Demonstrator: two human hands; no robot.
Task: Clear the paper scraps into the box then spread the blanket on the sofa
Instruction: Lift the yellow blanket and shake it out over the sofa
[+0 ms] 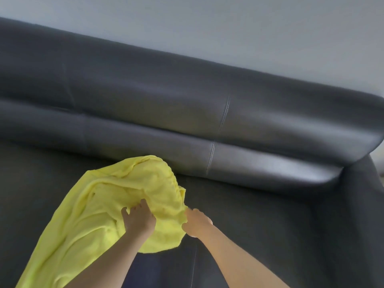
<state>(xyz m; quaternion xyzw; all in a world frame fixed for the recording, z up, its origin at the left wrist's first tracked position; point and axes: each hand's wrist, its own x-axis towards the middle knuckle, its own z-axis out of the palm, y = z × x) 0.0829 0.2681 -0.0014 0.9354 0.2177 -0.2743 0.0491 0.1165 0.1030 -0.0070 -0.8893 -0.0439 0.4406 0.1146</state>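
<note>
A yellow blanket (pixel 99 208) lies bunched and rumpled on the seat of a dark grey leather sofa (pixel 259 215), trailing off toward the bottom left corner. My left hand (pixel 138 218) grips a fold in the middle of the blanket, fingers curled into the cloth. My right hand (pixel 196 222) pinches the blanket's right edge, just beside the left hand. The far end of the blanket is heaped against the foot of the backrest. No paper scraps or box are in view.
The sofa's backrest (pixel 187 104) runs across the frame, with a lower cushion roll (pixel 249 161) under it. An armrest (pixel 357 204) closes the right end. A pale wall (pixel 228 23) stands behind. A seam (pixel 194 265) divides the seat cushions.
</note>
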